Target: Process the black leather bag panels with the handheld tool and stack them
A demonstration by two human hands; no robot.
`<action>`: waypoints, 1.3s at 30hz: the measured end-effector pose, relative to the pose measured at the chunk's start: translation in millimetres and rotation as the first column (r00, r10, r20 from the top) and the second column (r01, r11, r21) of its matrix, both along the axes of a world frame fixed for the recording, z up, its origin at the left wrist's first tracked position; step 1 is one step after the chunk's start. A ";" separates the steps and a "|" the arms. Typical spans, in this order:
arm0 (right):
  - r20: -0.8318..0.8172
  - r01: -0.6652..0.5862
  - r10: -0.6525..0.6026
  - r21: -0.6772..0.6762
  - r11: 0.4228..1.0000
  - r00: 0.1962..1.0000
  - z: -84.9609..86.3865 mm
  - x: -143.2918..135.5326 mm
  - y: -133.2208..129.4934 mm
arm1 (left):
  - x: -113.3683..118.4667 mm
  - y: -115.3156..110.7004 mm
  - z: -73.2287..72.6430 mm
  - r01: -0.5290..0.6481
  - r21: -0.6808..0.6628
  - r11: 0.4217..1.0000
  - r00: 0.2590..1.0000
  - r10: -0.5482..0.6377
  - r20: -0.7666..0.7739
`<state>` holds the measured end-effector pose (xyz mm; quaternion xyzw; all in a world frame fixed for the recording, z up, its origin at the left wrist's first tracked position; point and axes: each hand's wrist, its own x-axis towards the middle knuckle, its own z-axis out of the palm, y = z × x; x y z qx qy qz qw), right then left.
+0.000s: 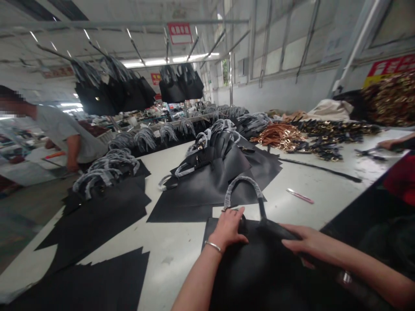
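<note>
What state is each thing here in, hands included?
Black bag: held
Handle: standing arched, partly wrapped
Left hand: touching the bag near the handle
Right hand: gripping the bag's edge
Pink tool: lying loose on the table
Middle black pieces: fanned, overlapping
Brown straps: heaped
Far bags: hung up

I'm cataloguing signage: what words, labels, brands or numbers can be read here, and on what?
No text reads clearly.
Hanging red-and-white sign: characters too blurred.
Smaller red sign below: too small.
Red-and-yellow banner, right: characters too blurred.
Faded banner, left: blurred.
Held black bag: no text visible.
</note>
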<state>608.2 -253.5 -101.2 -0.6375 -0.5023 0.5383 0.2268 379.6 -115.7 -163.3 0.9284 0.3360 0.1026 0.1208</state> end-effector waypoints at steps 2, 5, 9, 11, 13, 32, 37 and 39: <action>-0.021 -0.026 0.026 -0.021 0.999 0.999 0.1 -8.0 2.5 | -10.7 -12.9 -1.8 -0.038 0.043 0.998 0.996 0.034 0.081; -0.026 -0.072 0.071 -0.066 0.995 0.997 0.9 -14.4 6.1 | -32.3 -45.3 -16.0 -0.136 0.008 0.991 0.981 0.134 0.144; -0.033 -0.125 0.122 -0.120 0.985 0.992 0.7 -20.4 16.4 | -54.1 -74.3 -35.9 -0.191 -0.079 0.978 0.963 0.202 0.178; -0.038 -0.128 0.123 -0.158 0.979 0.992 -0.1 -23.8 24.0 | -57.3 -77.4 -40.6 -0.193 -0.090 0.977 0.960 0.206 0.189; -0.047 -0.119 0.112 -0.181 0.976 0.993 -0.8 -27.6 32.0 | -56.8 -76.2 -41.6 -0.184 -0.084 0.979 0.961 0.197 0.196; -0.030 -0.236 0.235 -0.093 0.967 0.972 -1.2 -97.5 100.2 | -50.8 -91.0 -32.7 -0.270 0.012 0.963 0.946 0.263 0.187; -0.029 -0.287 0.285 -0.115 0.951 0.958 3.9 -106.2 94.3 | -47.4 -97.6 -32.8 -0.361 0.001 0.932 0.916 0.354 0.189; -0.037 -0.312 0.310 -0.141 0.940 0.950 5.6 -105.7 87.4 | -43.3 -101.3 -34.7 -0.392 -0.001 0.920 0.904 0.386 0.186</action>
